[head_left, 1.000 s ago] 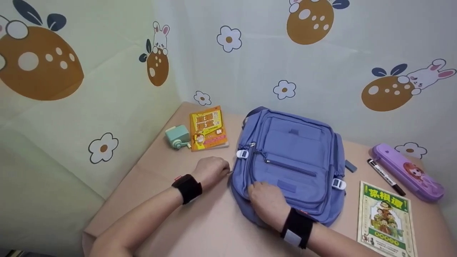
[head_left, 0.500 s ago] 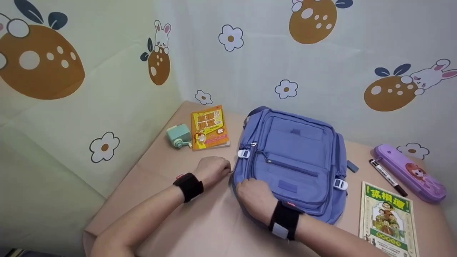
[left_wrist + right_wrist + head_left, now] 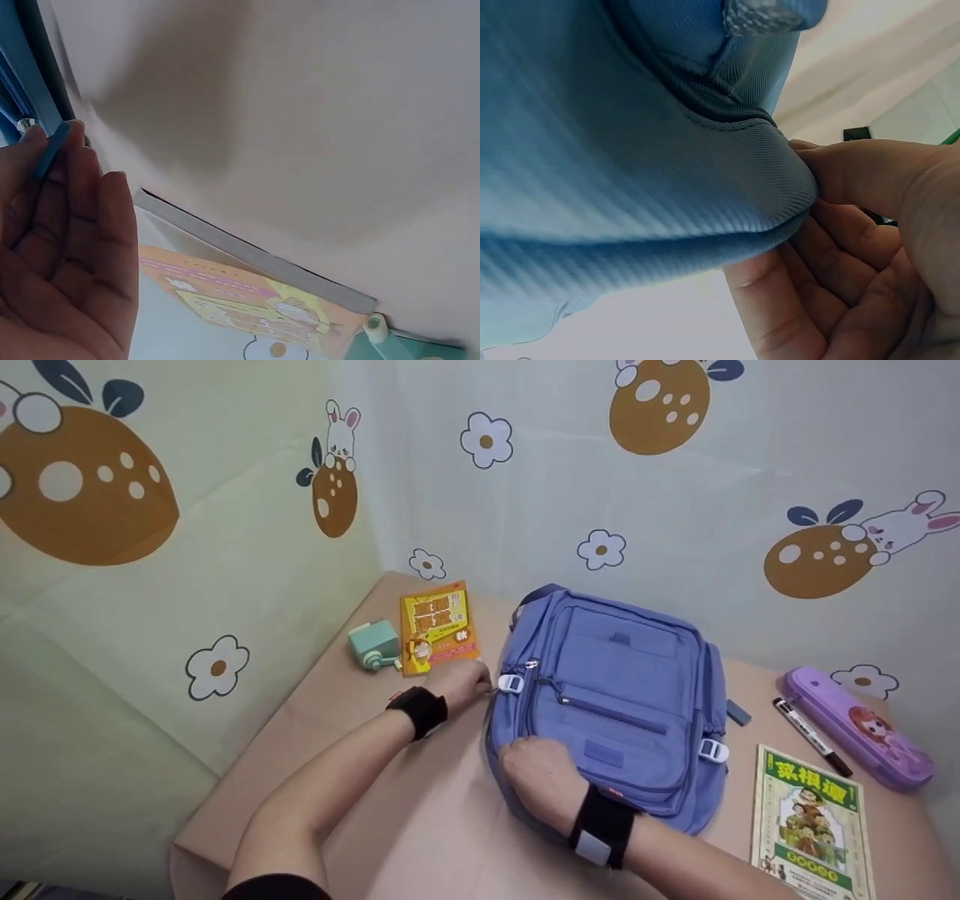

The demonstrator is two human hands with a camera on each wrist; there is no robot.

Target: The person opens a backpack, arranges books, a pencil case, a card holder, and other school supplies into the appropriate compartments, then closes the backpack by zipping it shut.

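A blue-purple backpack (image 3: 630,656) lies front side up on the table. At its left side, my left hand (image 3: 459,681) pinches a blue zipper pull (image 3: 51,154) between thumb and fingertips, seen in the left wrist view beside a small metal slider. My right hand (image 3: 546,781) is at the bag's lower left corner. In the right wrist view its thumb and fingers pinch the ribbed fabric edge (image 3: 780,187) of the backpack. How far the side zipper is opened is hidden from the head view.
Left of the bag lie an orange book (image 3: 437,622) and a mint-green pencil sharpener (image 3: 373,645). To the right are a grey-blue eraser (image 3: 738,712), a marker (image 3: 812,736), a purple pencil case (image 3: 859,727) and a green-and-cream booklet (image 3: 812,817). Patterned curtains enclose the back and left.
My left hand has moved away from me along the backpack's left side, up to the white buckle. My right hand has shifted left to the bag's lower left edge, then stayed there.
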